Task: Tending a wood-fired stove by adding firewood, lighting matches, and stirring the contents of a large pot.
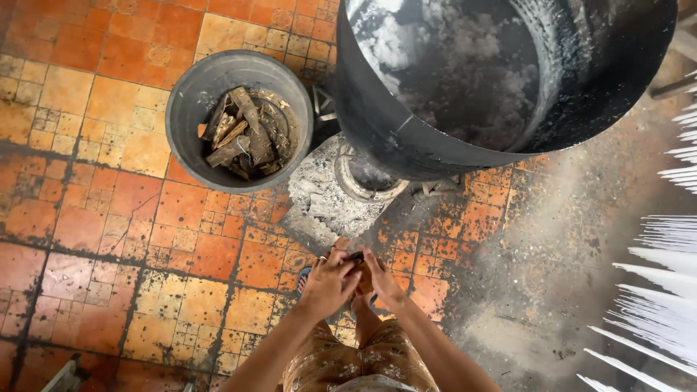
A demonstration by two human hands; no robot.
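Both hands meet just below the ash heap, and I read the work from there. My left hand cups over a small brownish piece, fingers curled close around it; my right hand closes on the same piece from the other side, fingers narrow, with something dark pinched at the top between the two. What the piece is, I cannot tell; it is mostly hidden by the fingers.

Left of the ash heap stands a grey bucket loaded with split wood scraps, resting on the orange tiled floor. Just right of the ash heap, and touching its edge, a ring-shaped stove mouth sits under the large blackened drum, whose inside is streaked white. Far right of the heap, white strands fan into view.

My judgement: the step in hand is preparing this small piece before it goes toward the stove mouth. The next move calls for a firm two-handed grip and a short reach forward. The piece's long axis seems to run away from me, toward the ash heap, though the fingers cover too much to be sure.
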